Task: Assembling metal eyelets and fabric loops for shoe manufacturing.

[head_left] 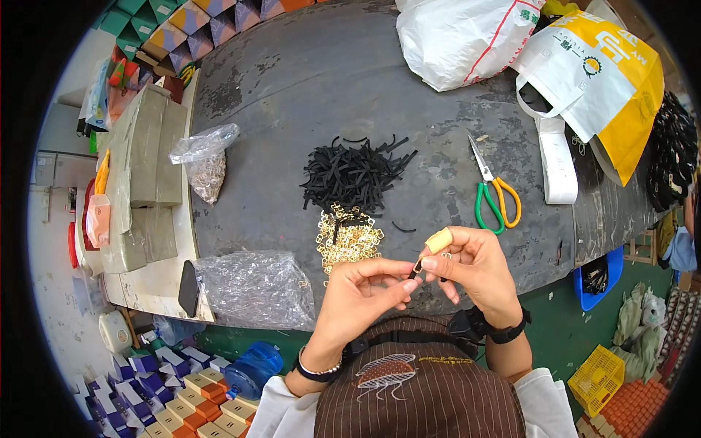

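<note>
My left hand pinches a short black strap piece between thumb and fingertips at the table's front edge. Facing it, my right hand closes its thumb and index finger on the other end, where a small gold buckle seems to sit, partly hidden by the fingers. Yellow tape wraps the right index finger. Just beyond my hands lies a pile of small gold buckles. Behind that is a heap of cut black strap pieces, with one loose strip to its right.
Green-and-orange-handled scissors lie right of the heap. At the back right stand a white plastic bag and a yellow-and-white bag, near a white roll. Clear plastic wrap, a phone and a bagged lot of small parts are left.
</note>
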`<action>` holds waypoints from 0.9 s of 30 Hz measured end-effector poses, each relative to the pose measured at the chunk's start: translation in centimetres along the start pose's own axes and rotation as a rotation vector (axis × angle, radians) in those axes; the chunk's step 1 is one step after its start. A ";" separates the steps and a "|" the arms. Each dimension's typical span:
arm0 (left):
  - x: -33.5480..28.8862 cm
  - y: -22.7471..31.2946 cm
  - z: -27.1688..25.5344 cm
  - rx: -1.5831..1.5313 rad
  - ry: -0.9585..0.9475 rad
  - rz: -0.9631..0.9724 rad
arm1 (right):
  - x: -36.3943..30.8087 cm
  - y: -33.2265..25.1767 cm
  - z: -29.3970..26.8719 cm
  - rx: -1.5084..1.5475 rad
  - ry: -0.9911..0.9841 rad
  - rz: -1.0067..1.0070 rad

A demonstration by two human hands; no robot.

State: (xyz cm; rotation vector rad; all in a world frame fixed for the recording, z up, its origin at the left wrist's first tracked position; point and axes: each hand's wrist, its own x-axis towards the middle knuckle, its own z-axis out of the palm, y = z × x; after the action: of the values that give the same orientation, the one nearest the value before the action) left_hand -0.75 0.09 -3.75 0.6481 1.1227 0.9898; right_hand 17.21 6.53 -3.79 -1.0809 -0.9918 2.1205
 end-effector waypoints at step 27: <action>-1.7 0.4 3.3 0.525 0.324 0.572 | 0.4 1.0 -0.1 0.209 -0.175 -0.042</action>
State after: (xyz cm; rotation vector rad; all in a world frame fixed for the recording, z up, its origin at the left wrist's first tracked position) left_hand 2.05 -1.05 -1.58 1.3166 1.5476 1.3240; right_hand 16.95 6.22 -4.82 -0.7777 -0.8398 2.2557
